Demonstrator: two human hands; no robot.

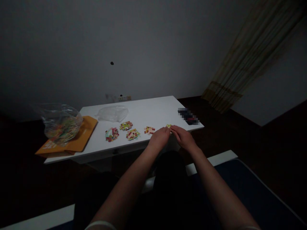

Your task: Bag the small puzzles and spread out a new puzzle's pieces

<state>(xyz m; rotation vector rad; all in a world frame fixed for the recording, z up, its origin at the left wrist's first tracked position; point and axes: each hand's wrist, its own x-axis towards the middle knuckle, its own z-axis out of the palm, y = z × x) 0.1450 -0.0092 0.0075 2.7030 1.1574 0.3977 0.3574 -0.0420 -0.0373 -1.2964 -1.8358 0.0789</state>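
Both of my hands meet near the front right part of the white table (153,110). My left hand (160,138) and my right hand (183,136) have their fingers closed around yellow-green puzzle pieces (169,126), mostly hidden by the fingers. Just left of my left hand lies a small group of joined puzzle pieces (149,130). Farther left are a yellow-and-red puzzle cluster (132,134), a green-and-red cluster (126,125) and a pile with pale green and red pieces (112,134).
At the table's left end, a clear plastic bag of colourful pieces (66,127) rests on an orange paper bag (87,132). An empty clear plastic bag (112,113) lies behind the clusters. A dark, pixelated object (188,116) sits at the right edge. The wall stands behind.
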